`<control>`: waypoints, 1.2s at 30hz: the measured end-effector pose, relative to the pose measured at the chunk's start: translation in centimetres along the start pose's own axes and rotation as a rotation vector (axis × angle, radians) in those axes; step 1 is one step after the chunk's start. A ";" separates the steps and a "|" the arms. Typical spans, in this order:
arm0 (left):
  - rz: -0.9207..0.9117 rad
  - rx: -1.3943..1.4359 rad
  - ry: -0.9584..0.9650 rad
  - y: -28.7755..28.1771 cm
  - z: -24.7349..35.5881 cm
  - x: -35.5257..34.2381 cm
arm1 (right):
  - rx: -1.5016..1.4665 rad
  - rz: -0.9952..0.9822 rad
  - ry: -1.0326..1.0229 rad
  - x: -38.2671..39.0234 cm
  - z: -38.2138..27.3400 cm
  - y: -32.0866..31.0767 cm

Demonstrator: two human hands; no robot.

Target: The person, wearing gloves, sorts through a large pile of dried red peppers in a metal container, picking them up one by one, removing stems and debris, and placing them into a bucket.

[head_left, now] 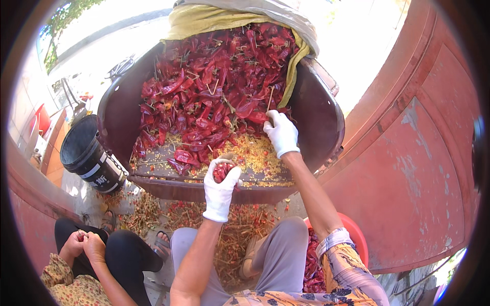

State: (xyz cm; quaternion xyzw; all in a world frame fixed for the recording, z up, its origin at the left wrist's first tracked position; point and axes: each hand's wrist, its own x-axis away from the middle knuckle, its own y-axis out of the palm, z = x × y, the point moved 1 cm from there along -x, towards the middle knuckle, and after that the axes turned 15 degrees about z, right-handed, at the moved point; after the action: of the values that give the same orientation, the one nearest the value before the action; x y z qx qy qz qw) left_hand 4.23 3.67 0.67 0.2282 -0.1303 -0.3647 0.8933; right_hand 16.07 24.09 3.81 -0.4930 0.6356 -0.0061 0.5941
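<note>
Seed-strewn tub point(317, 104): left hand point(219, 193) clenched around red peppers point(221, 173), right hand point(283, 135) half-curled by pepper heap point(214, 92), grip unclear.

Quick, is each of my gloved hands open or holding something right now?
Left hand: closed around red peppers.
Right hand: partly curled at the pepper pile; grip can't be told.
</note>
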 end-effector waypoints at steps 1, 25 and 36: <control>0.013 0.026 0.025 0.0 -0.3 -0.2 | -0.031 0.014 -0.007 0.2 -0.1 -0.8; -0.125 -0.373 0.329 0.7 0.2 1.6 | -0.763 -0.095 -0.032 8.2 -7.9 -10.4; -0.285 -0.100 -0.104 0.5 1.7 2.2 | -1.565 -0.609 1.082 8.8 -7.7 -10.8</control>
State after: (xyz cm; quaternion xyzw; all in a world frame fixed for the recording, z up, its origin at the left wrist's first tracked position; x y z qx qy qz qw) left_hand 5.37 1.87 2.50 0.1803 -0.1244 -0.5050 0.8349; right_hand 18.62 8.50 5.94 -0.8182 0.4923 0.0384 -0.2943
